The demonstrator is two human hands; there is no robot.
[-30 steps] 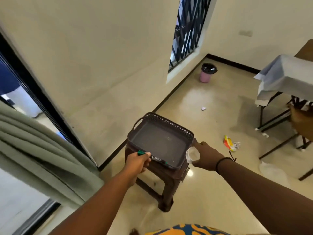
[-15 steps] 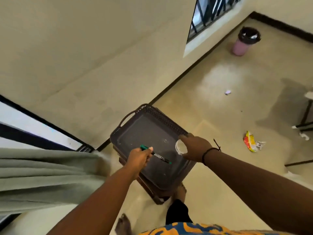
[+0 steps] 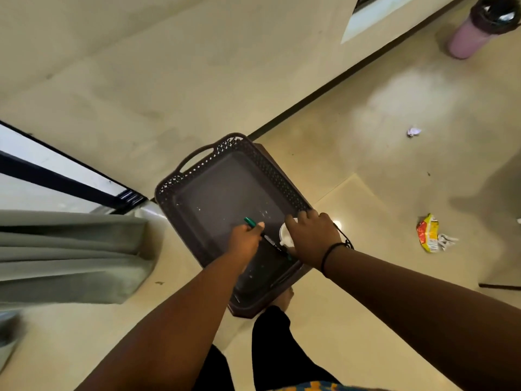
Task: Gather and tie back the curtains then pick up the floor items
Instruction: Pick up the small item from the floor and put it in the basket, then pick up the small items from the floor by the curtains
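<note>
A dark brown lattice-rimmed tray (image 3: 203, 165) sits on a brown stool, directly below me. My left hand (image 3: 244, 241) is low inside the tray, closed on a green-capped marker (image 3: 249, 221) whose dark barrel points right. My right hand (image 3: 313, 238) is beside it over the tray's right side, gripping a small white cup (image 3: 284, 235). The grey-green curtain (image 3: 70, 255) hangs bunched at the left by the glass door. On the floor to the right lie a yellow-red snack wrapper (image 3: 428, 232) and a small crumpled paper (image 3: 413, 132).
A pink bin (image 3: 473, 32) with a black liner stands at the top right near the wall. A black skirting line (image 3: 352, 71) runs along the wall base. My legs and one foot show just under the stool.
My view has tipped downward and closer. Both hands have moved from the tray's near rim to lower inside it, still holding the marker and the cup.
</note>
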